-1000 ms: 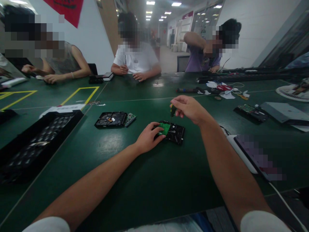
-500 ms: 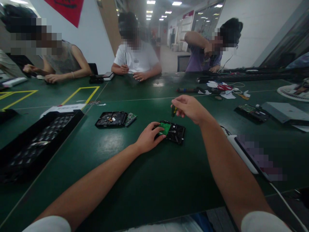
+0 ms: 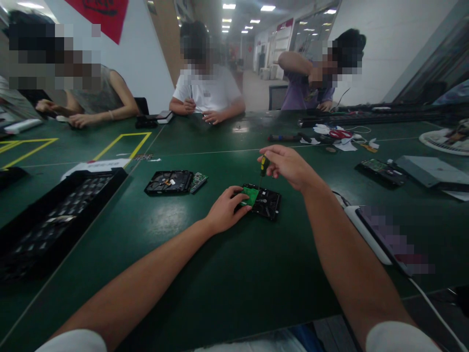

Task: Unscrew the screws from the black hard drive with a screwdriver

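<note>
The table (image 3: 234, 278), green, carries a drive (image 3: 269, 203) below the grip of the right hand (image 3: 284, 167); left of that grip lie a second drive (image 3: 168, 182) and, beside it, a board (image 3: 199, 182); farther left, a tray (image 3: 78, 225); well right, a grey box (image 3: 427, 168); beyond, papers (image 3: 345, 143).

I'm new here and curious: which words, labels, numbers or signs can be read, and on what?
None can be read.
Red banner: dark strokes, cut off at the top, illegible.
White sheet behind the black tray: faint marks, too blurred.
White T-shirt: chest mark, too small.
Black drive by the left hand: pale patch, too small.
</note>
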`<state>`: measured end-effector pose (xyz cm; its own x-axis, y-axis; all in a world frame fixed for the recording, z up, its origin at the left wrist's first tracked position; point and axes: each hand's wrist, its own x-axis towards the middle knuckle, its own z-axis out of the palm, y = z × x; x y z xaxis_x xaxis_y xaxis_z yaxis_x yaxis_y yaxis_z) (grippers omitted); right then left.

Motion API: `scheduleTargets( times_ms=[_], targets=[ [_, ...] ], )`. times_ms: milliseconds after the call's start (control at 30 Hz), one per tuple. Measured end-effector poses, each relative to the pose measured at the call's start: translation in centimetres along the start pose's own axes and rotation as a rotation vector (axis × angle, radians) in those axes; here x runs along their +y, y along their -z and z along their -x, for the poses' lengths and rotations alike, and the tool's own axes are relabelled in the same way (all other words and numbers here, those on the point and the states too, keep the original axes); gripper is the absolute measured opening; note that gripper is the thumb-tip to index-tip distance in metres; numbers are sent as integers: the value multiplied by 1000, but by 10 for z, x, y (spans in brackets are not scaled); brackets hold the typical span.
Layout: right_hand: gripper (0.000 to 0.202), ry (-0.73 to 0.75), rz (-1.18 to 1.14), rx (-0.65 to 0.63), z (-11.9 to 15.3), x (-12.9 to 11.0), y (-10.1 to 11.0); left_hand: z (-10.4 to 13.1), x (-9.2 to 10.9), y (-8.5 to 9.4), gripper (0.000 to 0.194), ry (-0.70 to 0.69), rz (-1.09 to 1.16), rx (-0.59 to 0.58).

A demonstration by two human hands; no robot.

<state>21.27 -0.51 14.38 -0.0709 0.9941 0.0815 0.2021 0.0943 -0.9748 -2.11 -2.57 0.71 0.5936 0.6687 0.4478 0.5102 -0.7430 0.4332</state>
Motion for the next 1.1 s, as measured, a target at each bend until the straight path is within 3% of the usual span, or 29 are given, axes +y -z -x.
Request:
scheduleTargets(
  times_ms=[133, 367, 633, 833, 1100],
  targets=[
    [10, -34, -27, 29, 1, -3, -4, -1, 1, 0, 36, -3, 0, -1],
    [13, 83, 93, -32, 3, 0, 1, -1, 2, 1, 35, -8, 5, 4],
    [10, 12, 21, 5, 1, -1, -3, 0, 2, 1, 36, 0, 4, -1],
    [14, 102, 109, -34, 4, -1, 1, -1, 2, 1, 36, 7, -2, -7],
    [12, 43, 27, -1, 4, -3, -1, 0, 3, 2, 36, 4, 5, -1]
  ],
)
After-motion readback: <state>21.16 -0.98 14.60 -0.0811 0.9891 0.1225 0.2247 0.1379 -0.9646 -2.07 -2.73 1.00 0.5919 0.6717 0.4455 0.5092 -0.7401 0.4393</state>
